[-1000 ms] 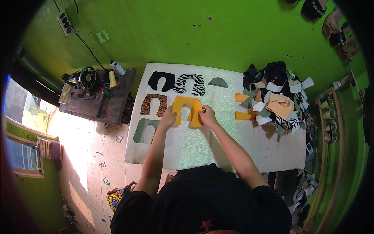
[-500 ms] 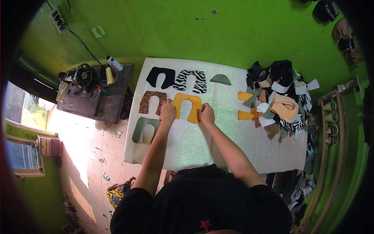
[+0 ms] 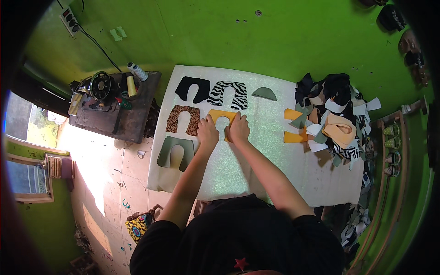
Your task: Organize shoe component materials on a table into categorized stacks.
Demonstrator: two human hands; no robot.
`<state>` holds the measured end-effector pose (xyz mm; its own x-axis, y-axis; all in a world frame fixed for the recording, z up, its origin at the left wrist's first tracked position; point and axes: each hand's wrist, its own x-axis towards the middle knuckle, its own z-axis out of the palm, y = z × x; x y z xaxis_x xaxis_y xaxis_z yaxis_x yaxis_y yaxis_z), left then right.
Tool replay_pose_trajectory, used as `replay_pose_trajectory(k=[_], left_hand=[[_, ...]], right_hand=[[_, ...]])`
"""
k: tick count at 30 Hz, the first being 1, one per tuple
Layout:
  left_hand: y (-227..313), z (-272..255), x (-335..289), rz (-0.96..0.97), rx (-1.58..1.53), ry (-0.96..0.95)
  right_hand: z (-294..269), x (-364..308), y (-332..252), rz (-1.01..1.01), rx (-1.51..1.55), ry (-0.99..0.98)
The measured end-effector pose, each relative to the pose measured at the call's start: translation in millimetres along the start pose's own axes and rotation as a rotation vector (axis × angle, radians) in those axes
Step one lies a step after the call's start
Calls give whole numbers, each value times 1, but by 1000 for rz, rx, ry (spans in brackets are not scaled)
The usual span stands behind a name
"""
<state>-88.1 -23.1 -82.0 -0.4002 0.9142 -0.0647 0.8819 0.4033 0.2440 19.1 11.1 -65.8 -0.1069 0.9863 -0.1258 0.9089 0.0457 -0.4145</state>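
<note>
A yellow-orange U-shaped fabric piece (image 3: 221, 113) lies on the white table between my hands. My left hand (image 3: 208, 132) rests on its left leg, fingers stretched forward and partly covering it. On the right leg lies my right hand (image 3: 239, 129), its fingers also extended flat. Just left of my left hand is a leopard-print U piece (image 3: 173, 120), with a grey-green one (image 3: 165, 151) below it. Above them sit a black U piece (image 3: 192, 82) and a zebra-print one (image 3: 239, 93). A grey-green half-round piece (image 3: 264, 94) lies farther right.
A heap of mixed fabric scraps (image 3: 339, 130) covers the right end of the padded table (image 3: 270, 178). To the left stands a sewing machine (image 3: 100, 86) on a dark table with thread cones (image 3: 137, 71). A shoe rack (image 3: 399, 183) lines the right wall.
Both hands have moved inward from the outer edges of the yellow piece onto its legs. Their fingers now lie over it rather than pinching its sides. The view has shifted slightly.
</note>
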Motion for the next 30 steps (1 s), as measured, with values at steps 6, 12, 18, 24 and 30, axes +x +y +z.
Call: replay_pose_trajectory(k=[6,12,18,24,30], left_hand=[[-3,4,-3,27,25,68],[-3,3,-8,58,59,87],[6,-11,-20,61,-6,56],[40,-16,-41,207,-162,132],[100,-14,-69,443,-399,107]], right_hand=[[-3,-6,-3,-11,12,-3],[-4,-9,1,-22,7,-29],[-15,-19,16,-61,149,22],[-34,-48,80,-110,387,184],[-115,-62,151,-123,398,711]])
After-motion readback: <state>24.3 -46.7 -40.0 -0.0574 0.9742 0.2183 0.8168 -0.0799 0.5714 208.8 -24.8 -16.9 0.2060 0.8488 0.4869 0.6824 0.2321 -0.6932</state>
